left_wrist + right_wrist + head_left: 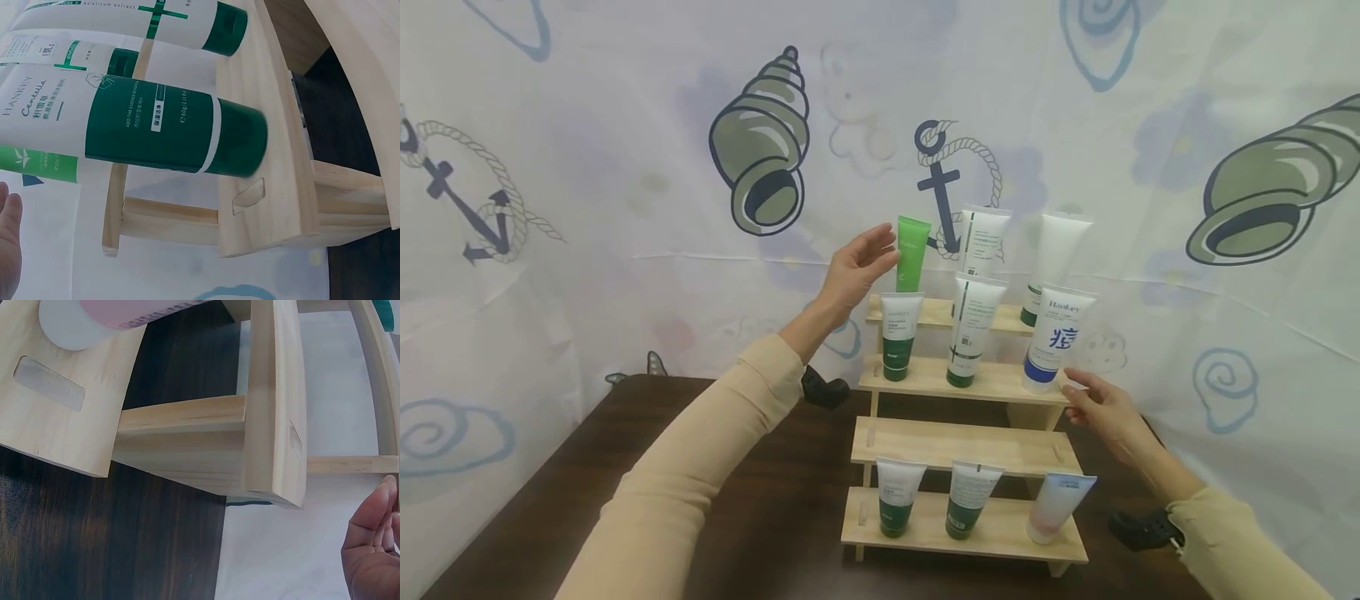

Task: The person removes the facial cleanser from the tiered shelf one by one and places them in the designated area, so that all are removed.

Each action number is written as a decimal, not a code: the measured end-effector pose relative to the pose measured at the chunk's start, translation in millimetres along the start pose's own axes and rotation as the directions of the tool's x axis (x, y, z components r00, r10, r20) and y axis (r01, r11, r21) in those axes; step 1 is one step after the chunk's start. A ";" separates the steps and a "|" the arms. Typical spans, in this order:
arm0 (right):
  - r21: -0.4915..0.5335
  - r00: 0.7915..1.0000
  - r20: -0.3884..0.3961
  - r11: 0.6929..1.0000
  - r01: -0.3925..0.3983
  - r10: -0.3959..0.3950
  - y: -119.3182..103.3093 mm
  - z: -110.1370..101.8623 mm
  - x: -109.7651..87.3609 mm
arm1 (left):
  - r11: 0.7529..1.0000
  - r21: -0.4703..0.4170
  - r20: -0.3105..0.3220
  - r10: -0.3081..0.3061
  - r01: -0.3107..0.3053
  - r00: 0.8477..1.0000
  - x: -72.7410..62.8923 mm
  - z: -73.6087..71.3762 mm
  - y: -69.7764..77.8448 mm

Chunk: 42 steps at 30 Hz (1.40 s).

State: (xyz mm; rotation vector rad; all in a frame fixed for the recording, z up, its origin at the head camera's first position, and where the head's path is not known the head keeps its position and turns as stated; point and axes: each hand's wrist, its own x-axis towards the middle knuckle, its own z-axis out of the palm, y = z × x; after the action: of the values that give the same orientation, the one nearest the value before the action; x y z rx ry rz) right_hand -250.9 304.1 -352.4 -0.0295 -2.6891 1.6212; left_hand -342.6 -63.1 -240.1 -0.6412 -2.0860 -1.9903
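Note:
A wooden stepped display rack [970, 444] holds squeeze tubes on its steps. On the top step stands a green tube [913, 254], and my left hand [859, 268] is raised at its left side with loosely bent fingers. The left wrist view shows my hand only at its edge, apart from the green tube [44, 165]. My right hand [1108, 412] has its fingertips at the right end of the step below, near the base of a white-and-blue tube [1058, 333]. In the right wrist view the fingertips meet the rack's edge; whether they press it, I cannot tell.
White-and-green tubes [975, 325] and a plain white tube [1060, 250] share the upper steps. Small tubes, including a pale pink one [1060, 507], stand on the lowest step. The dark wooden table [760, 508] carries the rack; a patterned cloth [647, 217] hangs behind.

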 end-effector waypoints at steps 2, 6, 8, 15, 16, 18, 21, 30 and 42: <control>-0.006 1.000 0.001 1.000 -0.003 0.003 0.6 0.1 -0.5 | 1.000 -0.008 0.008 -0.002 0.003 1.000 2.2 2.2 -0.8; -0.013 1.000 0.000 1.000 0.003 -0.003 1.5 0.3 -2.5 | 1.000 -0.008 0.023 -0.006 0.006 1.000 5.2 5.9 -2.9; -0.009 1.000 -0.001 1.000 0.008 -0.008 2.2 0.8 -3.1 | 1.000 -0.006 0.027 -0.006 0.006 1.000 5.9 7.0 -4.0; 0.044 1.000 0.000 0.999 0.006 -0.006 4.2 2.9 -2.7 | 1.000 0.001 0.040 0.016 -0.016 0.999 6.5 8.4 -5.7; 0.047 1.000 -0.001 0.999 0.003 -0.003 4.3 3.0 -2.4 | 1.000 0.004 0.039 0.019 -0.020 0.999 6.6 8.8 -5.6; 0.058 1.000 -0.004 0.998 0.001 -0.001 4.2 3.2 -2.2 | 0.999 0.012 0.034 0.029 -0.029 0.999 7.4 9.5 -5.9; 0.067 1.000 -0.004 0.998 0.006 -0.006 3.9 3.6 -2.7 | 0.999 0.028 0.026 0.045 -0.045 0.999 8.9 10.7 -6.5; 0.089 1.000 -0.001 0.996 0.009 -0.009 5.6 3.2 -1.7 | 0.991 0.094 -0.013 0.093 -0.091 0.996 11.8 11.8 -9.9; 0.077 1.000 0.003 0.997 -0.002 0.002 2.9 0.9 -0.7 | 0.982 0.116 -0.119 0.166 -0.152 0.979 10.0 3.3 -9.8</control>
State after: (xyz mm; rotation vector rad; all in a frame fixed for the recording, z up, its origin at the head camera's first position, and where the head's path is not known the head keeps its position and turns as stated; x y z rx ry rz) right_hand -250.2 304.6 -355.4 -0.0300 -2.6272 1.7256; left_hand -355.2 -58.1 -245.1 -0.6222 -1.9834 -1.7728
